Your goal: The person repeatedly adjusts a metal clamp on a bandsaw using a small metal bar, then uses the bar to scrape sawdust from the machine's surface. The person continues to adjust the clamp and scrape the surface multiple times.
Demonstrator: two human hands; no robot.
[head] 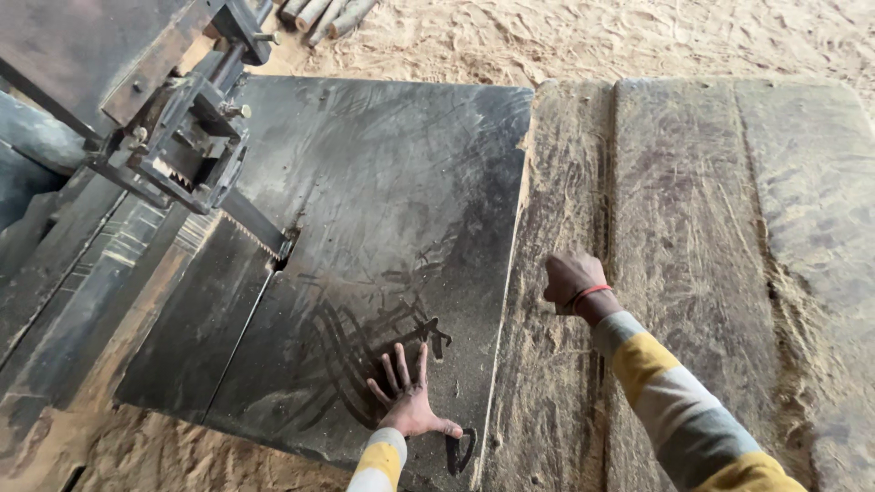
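We have 1 view only: a head-worn camera looking steeply down from close above the dark saw table point(401, 210), facing away from us toward the far sawdust floor point(592, 36); the blade guide point(182, 146) lies far left.

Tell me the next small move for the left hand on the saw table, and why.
Probably keep sweeping the left hand toward the table's near edge: its spread fingers lie flat on the dusty metal saw table, finger streaks mark wiped dust, and the toothed blade stands well away. The right hand rests fisted on the wooden bench.

Sawdust-covered sandy floor point(638, 36) spreads beyond weathered wooden planks point(693, 228); several short logs point(324, 14) lie at the top edge, all in flat daylight.
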